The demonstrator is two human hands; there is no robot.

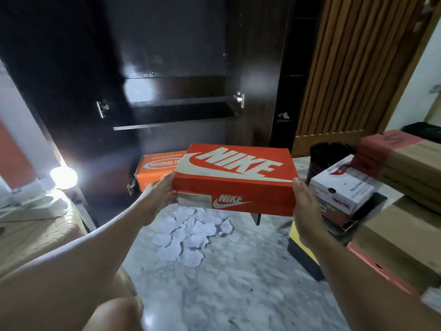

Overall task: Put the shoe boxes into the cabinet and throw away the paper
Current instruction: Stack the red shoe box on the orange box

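Carried box: a red cardboard shoe box with a white swoosh and lettering on its lid (232, 177), held level in the air at the centre of the view, lid up, its short labelled end facing the person.
Why held so: kept flat with a hand at each side, probably so the lid stays seated and the box can slide straight onto a shelf.
Left hand (162, 189): at 9 o'clock of the red box, thumb on the upper edge, fingers wrapped under and against the side wall; it grips the box.
Right hand (303, 206): at 3 o'clock of the box, palm flat against the side wall with fingers extended; it presses rather than curls, so the box is clamped between the two hands.
Cabinet: a dark brown wooden cabinet with both doors swung open (176, 101), at 12 o'clock beyond the box; its shelves look bare.
Orange box: an orange cardboard shoe box with white lettering (155, 168), at 10 o'clock behind the carried box, low in the cabinet opening; whether it sits inside or on the floor I cannot tell.
Paper: crumpled white paper sheets (188, 235), piled on the grey marbled floor at 6 o'clock below the carried box, untouched.
Waiting boxes: a white printed shoe box (343, 187) and brown cardboard boxes with red ends (410, 163), stacked at 3 o'clock, near a black bin (327, 154).
Step judged: carrying this box toward the cabinet.
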